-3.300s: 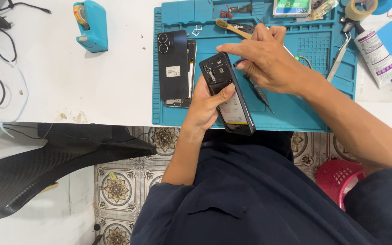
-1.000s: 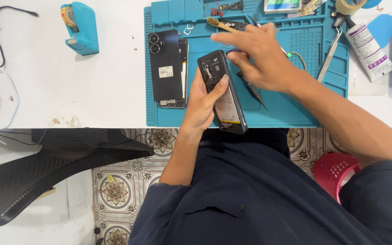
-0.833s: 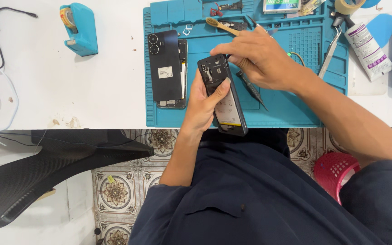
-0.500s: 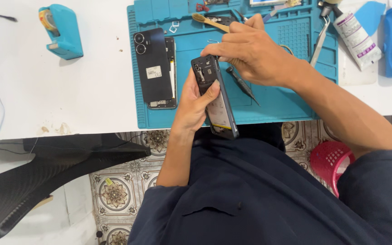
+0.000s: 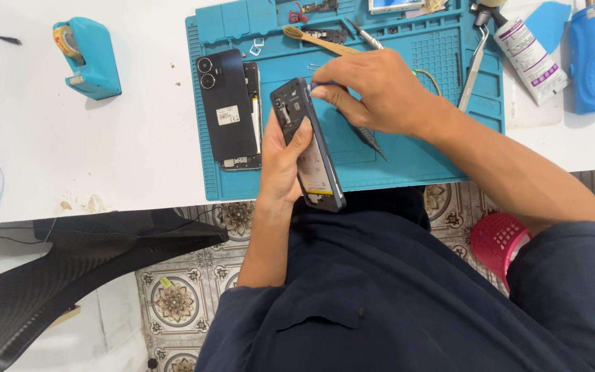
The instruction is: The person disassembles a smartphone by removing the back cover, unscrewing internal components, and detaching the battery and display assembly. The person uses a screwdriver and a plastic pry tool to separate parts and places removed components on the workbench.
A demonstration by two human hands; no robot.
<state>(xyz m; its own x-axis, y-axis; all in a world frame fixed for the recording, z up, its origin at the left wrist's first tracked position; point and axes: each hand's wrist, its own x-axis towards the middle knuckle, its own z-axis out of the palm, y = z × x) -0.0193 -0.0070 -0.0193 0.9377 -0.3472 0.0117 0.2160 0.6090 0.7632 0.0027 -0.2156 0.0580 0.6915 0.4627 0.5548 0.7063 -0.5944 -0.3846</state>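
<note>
Your left hand [image 5: 280, 162] clamps opened phone [image 5: 309, 155]; right hand [image 5: 373, 93] pinches at its top corner. Judged: component-removal step; steady, gentle pull needed.

This is a small phone repair workshop. A white worktop [image 5: 139, 138] carries a blue repair mat [image 5: 394, 158] with ridged compartments along its far edge, holding small screws and parts. On and about the mat lie tweezers [image 5: 473, 69], a wooden-handled brush [image 5: 318, 41], a tube of glue [image 5: 530, 60], a blue tape dispenser [image 5: 87, 58] and a phone back cover [image 5: 227, 103]. Patterned floor tiles [image 5: 180, 296] show beneath the worktop.
</note>
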